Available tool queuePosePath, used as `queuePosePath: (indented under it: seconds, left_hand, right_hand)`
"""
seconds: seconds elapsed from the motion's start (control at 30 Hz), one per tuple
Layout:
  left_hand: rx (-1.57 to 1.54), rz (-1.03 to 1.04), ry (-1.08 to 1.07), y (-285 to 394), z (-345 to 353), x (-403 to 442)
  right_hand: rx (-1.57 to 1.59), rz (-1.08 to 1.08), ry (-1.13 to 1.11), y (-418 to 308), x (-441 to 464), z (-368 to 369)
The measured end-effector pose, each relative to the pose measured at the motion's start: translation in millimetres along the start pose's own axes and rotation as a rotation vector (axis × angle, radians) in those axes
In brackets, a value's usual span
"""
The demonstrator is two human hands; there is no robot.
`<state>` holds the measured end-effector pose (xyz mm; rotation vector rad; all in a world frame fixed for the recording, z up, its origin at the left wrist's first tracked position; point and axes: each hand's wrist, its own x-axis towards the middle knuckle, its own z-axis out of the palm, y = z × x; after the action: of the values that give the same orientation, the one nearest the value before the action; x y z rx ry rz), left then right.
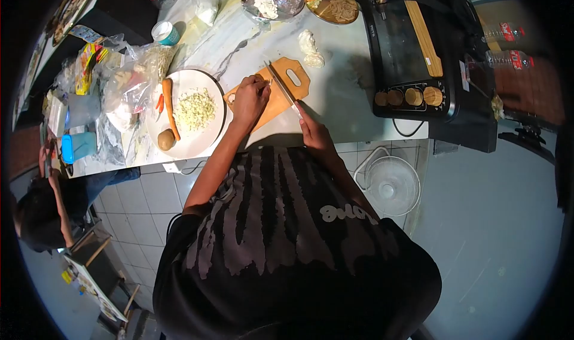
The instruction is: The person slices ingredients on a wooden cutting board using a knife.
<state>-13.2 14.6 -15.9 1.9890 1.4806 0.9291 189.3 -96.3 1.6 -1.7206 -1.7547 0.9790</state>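
My right hand (314, 130) grips a knife (283, 85), its blade pointing away from me over a wooden cutting board (276, 107). On the board my left hand (250, 99) is closed, fingertips curled down beside the blade; what lies under them is mostly hidden. To the left, a large white plate (190, 142) carries a heap of pale chopped vegetable (196, 110), an orange carrot (170, 110), red chillies (159, 102) and a round brownish vegetable (166, 139).
Farther back are two metal plates (287, 11) (341, 18) of cut food and a crumpled white plastic bag (310, 48). A black oven (412, 53) stands right. Plastic bags (128, 80) and a blue-lidded container (78, 147) crowd the left, near another person (45, 211).
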Motion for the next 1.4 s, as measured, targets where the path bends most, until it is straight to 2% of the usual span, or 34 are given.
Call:
queuePosePath:
  seconds: [0.03,0.1,0.13,0.2,0.33,0.4,0.43,0.5,0.63,0.7,1.03,1.23,1.3,1.37,1.4]
  left_hand:
    - [-0.009,-0.03,-0.007,4,-2,0]
    - [-0.044,-0.105,-0.002,8,-4,2]
    - [-0.083,-0.171,-0.003,9,-4,1]
    - [-0.109,-0.21,0.007,8,-1,2]
    - [-0.134,-0.333,0.046,13,1,1]
    - [-0.122,-0.347,0.079,16,2,1]
    - [-0.119,-0.355,0.104,17,3,-1]
    - [-0.13,-0.391,0.1,20,3,-2]
    - [-0.179,-0.515,0.08,29,1,3]
    - [-0.184,-0.495,0.109,26,3,1]
    - [-0.119,-0.524,0.146,26,8,-2]
    - [-0.005,-0.533,0.198,28,13,-9]
    - [-0.009,-0.524,0.217,26,16,-12]
    - [0.063,-0.355,0.225,22,20,-15]
    - [0.063,-0.357,0.225,22,20,-15]
  right_hand:
    - [0.002,-0.005,-0.011,7,4,0]
    - [0.002,-0.239,0.053,13,11,-5]
    - [0.006,-0.241,0.046,13,12,-9]
    - [-0.046,-0.041,-0.15,10,15,-19]
    - [-0.035,-0.135,-0.166,9,26,-33]
    - [-0.044,0.09,-0.359,-2,31,-45]
    - [-0.04,0.091,-0.37,4,31,-42]
    - [0.03,-0.127,-0.25,14,32,-39]
    - [-0.018,0.004,-0.37,15,40,-46]
    - [-0.005,-0.189,-0.297,23,41,-42]
    - [-0.041,-0.17,-0.342,21,50,-44]
    - [-0.21,-0.127,-0.324,30,45,-33]
    - [-0.013,-0.184,-0.272,35,41,-34]
    - [0.027,-0.203,-0.258,35,39,-34]
    - [0.07,-0.225,-0.239,32,40,-35]
